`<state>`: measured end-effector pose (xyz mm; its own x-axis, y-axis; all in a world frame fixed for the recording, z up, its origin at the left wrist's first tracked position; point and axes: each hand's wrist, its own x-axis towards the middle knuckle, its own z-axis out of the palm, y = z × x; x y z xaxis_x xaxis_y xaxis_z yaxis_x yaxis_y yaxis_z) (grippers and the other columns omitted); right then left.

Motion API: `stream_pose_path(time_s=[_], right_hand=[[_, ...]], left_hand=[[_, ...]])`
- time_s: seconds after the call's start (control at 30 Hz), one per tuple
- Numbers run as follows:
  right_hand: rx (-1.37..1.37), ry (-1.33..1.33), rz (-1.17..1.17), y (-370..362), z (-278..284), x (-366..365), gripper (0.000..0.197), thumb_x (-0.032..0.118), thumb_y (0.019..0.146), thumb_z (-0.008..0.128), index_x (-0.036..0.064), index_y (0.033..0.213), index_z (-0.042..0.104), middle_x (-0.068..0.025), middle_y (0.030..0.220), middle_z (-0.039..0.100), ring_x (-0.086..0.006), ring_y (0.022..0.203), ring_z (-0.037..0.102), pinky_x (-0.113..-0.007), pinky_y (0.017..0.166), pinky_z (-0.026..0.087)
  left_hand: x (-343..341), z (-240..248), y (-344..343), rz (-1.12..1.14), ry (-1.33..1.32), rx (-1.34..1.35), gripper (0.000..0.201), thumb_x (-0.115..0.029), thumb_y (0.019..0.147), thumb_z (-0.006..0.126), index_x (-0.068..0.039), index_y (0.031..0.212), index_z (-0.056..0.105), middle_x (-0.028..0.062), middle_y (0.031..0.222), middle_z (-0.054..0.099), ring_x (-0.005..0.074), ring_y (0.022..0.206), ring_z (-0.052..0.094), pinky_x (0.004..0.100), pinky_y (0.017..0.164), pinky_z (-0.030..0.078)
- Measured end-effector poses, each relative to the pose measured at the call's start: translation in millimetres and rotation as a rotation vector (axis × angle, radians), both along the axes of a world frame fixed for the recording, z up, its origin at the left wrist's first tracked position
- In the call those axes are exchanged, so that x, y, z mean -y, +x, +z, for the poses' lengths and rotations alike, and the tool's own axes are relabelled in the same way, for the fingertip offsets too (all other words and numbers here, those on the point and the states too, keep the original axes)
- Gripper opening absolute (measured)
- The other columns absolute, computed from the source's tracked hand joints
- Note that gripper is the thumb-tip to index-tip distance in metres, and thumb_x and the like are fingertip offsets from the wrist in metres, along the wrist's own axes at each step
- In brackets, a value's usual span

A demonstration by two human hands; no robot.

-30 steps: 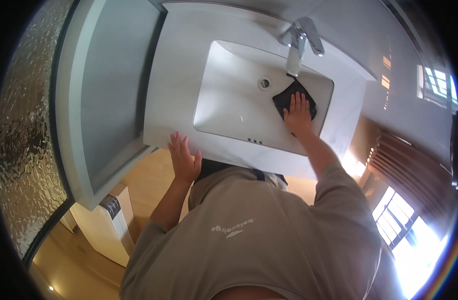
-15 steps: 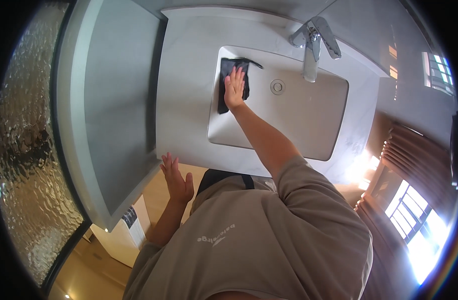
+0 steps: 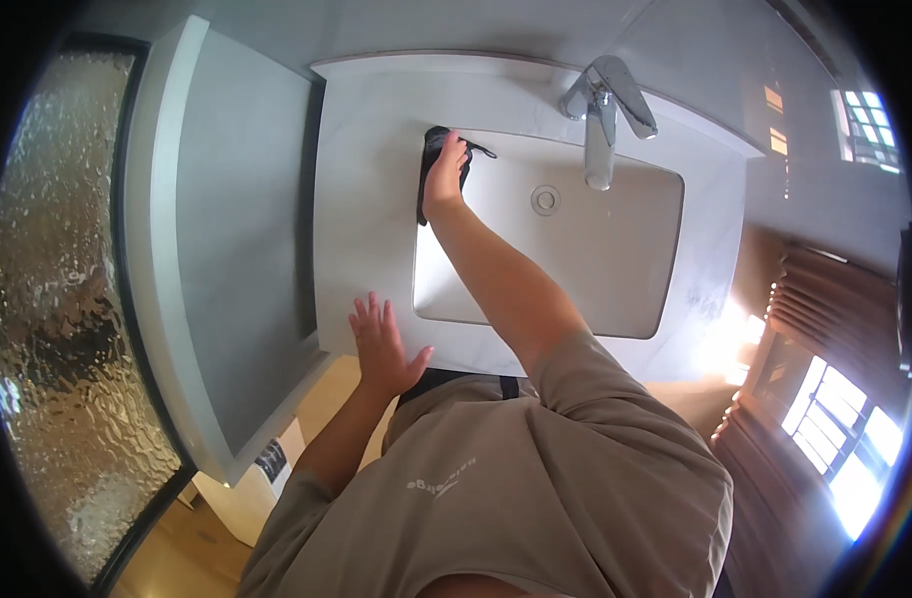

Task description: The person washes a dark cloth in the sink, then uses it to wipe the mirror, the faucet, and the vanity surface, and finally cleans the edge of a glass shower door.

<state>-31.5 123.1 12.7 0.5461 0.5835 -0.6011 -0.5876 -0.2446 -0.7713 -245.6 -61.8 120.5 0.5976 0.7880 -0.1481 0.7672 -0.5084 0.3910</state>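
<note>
At the upper left of the white sink (image 3: 547,267), a black cloth (image 3: 426,179) lies along the left wall and rim, with a thin dark strap or loop trailing into the basin. My right hand (image 3: 445,181) is on this cloth, fingers bent over it and covering part of it; the fingertips are partly hidden. The forearm reaches across the basin from the front. My left hand (image 3: 383,349) is empty and spread, palm down, at the front left edge of the white countertop (image 3: 361,239). I cannot tell whether it touches the surface.
A chrome faucet (image 3: 601,135) stands behind the basin, its spout above it. The round drain (image 3: 546,200) lies mid-basin. A grey panel with a pale frame (image 3: 242,229) borders the counter on the left, beside textured glass (image 3: 62,279). A brown curtain (image 3: 825,304) hangs at right.
My right hand and the black cloth have moved left, from the basin floor up against its left side. My left hand has come forward and right to the counter's front edge. The view has shifted slightly.
</note>
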Motion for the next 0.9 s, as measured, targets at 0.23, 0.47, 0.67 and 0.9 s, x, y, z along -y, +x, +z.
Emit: stream_pose_path(time_s=[0.23,0.47,0.67,0.9], right_hand=[[-1.008,0.566,-0.709,72,39,30,0.105,0.079,0.084,0.024,-0.0033,0.148,0.016,-0.0181,0.147,0.035,-0.032,0.138,0.029,-0.045,0.117,0.013],[-0.752,0.736,-1.028,99,8,82,0.057,0.047,0.1,0.03,-0.0005,0.13,0.04,-0.0135,0.129,0.049,-0.0309,0.123,0.048,-0.05,0.107,0.037],[-0.619,0.465,-0.762,15,5,-18,0.043,0.043,0.099,0.038,0.0085,0.119,0.054,-0.005,0.128,0.052,-0.0225,0.117,0.047,-0.042,0.106,0.032],[-0.902,0.912,-0.732,61,49,24,0.082,0.065,0.094,0.029,0.0074,0.151,0.017,-0.0067,0.154,0.021,-0.0281,0.143,0.016,-0.046,0.117,0.003]], left_hand=[[-6,-1,9,-0.088,0.018,-0.081,0.097,-0.055,0.08,0.06,0.006,0.144,0.02,0.0354,0.15,0.014,0.0576,0.138,0.011,0.0699,0.106,0.012],[-8,2,-25,-0.114,-0.023,-0.107,0.096,-0.054,0.082,0.059,0.007,0.144,0.018,0.0351,0.15,0.013,0.0566,0.138,0.01,0.0677,0.108,0.011],[-25,6,-21,-0.212,0.01,-0.074,0.095,-0.055,0.083,0.057,0.008,0.143,0.02,0.0353,0.15,0.014,0.0564,0.138,0.011,0.0668,0.108,0.013],[-23,7,-34,-0.203,0.019,-0.067,0.093,-0.057,0.085,0.055,0.009,0.142,0.022,0.035,0.15,0.014,0.056,0.139,0.011,0.0664,0.108,0.013]])
